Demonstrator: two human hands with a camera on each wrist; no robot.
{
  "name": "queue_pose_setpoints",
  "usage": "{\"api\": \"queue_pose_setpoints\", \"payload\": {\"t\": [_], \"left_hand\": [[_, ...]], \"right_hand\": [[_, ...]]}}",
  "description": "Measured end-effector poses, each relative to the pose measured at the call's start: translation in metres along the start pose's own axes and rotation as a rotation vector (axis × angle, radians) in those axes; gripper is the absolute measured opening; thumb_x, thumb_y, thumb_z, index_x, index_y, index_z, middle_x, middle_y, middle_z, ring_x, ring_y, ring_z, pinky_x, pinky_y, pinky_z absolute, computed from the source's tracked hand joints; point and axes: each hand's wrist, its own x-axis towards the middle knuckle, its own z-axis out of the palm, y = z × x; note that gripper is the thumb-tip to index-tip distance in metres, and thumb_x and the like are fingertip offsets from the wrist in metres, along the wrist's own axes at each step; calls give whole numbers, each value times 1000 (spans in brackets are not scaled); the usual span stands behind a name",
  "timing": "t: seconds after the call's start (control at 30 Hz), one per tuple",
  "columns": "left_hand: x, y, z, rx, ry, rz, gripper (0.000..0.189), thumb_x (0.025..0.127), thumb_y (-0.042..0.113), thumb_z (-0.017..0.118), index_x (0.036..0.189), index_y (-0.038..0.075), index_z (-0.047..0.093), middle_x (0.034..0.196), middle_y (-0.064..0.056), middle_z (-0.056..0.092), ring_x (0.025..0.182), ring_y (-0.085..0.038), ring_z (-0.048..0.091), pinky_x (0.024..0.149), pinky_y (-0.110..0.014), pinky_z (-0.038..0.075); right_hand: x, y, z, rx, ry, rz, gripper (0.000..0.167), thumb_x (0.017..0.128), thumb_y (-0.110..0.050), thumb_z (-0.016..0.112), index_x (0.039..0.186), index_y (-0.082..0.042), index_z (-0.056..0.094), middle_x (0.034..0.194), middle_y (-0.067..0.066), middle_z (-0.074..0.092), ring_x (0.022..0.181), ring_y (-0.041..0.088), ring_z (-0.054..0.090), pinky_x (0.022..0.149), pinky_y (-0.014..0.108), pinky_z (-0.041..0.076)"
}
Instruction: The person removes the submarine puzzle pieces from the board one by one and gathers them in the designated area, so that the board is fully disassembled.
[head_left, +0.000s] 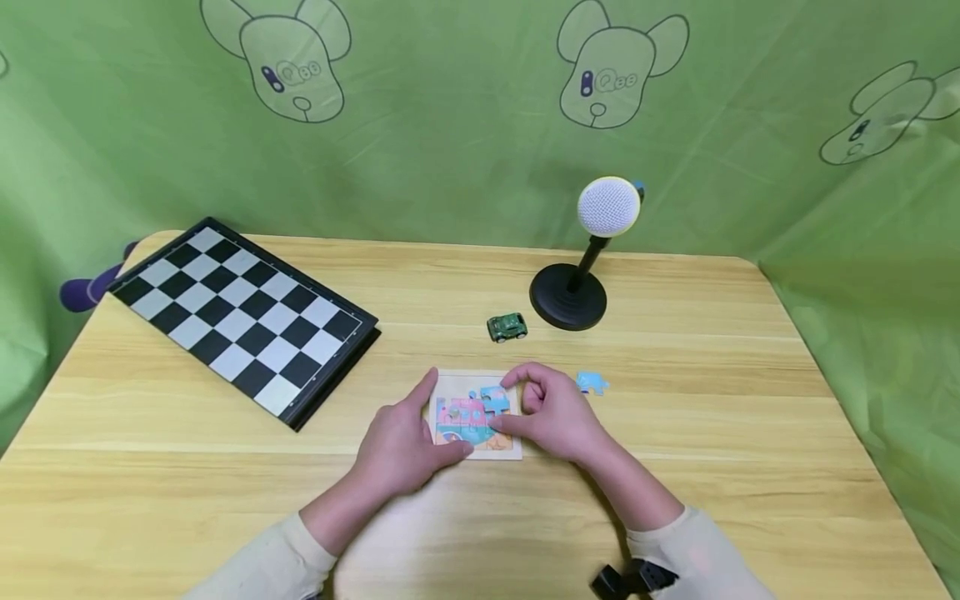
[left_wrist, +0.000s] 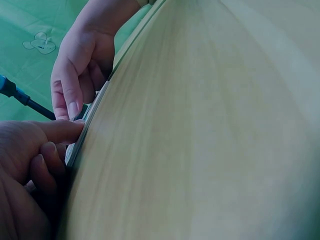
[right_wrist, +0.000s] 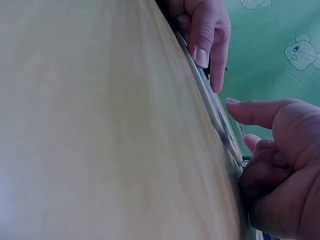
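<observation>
From above, at head height, I see the puzzle board (head_left: 467, 382) lying flat on the desk (head_left: 750, 375) between two hands: the left hand (head_left: 399, 447) clamped on its left side, thumb over the near rim, and the right hand (head_left: 558, 415) with thumb and forefinger curled about a blue puzzle piece (head_left: 494, 399) over the board's right side. If that piece goes down askew, I'd expect its tab to ride up on a neighbour, and pressing hard could then pop the pieces beside it loose. A loose piece (head_left: 591, 382) lies on the desk just past the right knuckles, where a careless sweep might knock it away; the toy car (head_left: 507, 327) beyond looks safer. From the left wrist, the board shows nearly edge-on with the left thumb on its rim; were that grip to slacken, the board could skid under a push. From the right wrist, thumb and forefinger tips stand apart, with a thin sliver, perhaps the piece, by the forefinger; how firm the pinch is I cannot tell, and a weak one could let it flip.
</observation>
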Motion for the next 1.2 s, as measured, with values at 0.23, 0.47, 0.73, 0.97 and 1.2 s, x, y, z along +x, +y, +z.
{"api": "queue_pose_setpoints", "payload": {"t": [0.23,0.47,0.73,0.97,1.2], "left_hand": [[0,0,0,0,2,-4,110,72,41,89,157,6,29,56,3,53,49,-13,52,47,-33,41],[0,0,1,-12,4,-9,109,72,39,89,157,6,29,56,3,52,49,-14,51,48,-34,41],[0,0,1,-17,4,-7,109,72,38,89,157,5,29,56,3,53,49,-14,52,48,-34,41],[0,0,0,-10,7,3,109,72,38,89,157,4,29,55,4,53,49,-13,52,48,-33,41],[-1,0,1,-9,8,5,109,73,37,89,157,4,29,55,4,53,49,-12,52,47,-33,41]], "right_hand": [[-15,1,-8,18,52,2,43,72,-14,91,105,-5,66,59,-5,31,55,11,29,77,32,46],[-28,7,-19,-16,133,16,41,71,-10,91,104,-7,67,60,-4,32,59,12,33,87,29,46],[-44,11,-36,9,194,50,46,72,-11,91,110,-4,66,63,-1,33,57,10,31,75,23,43],[-53,18,-54,-27,244,50,45,74,-9,89,111,-3,64,63,1,33,56,11,31,70,22,41],[-59,25,-72,-46,287,55,46,77,-8,87,115,-1,62,64,1,33,55,11,31,57,25,37]]}}
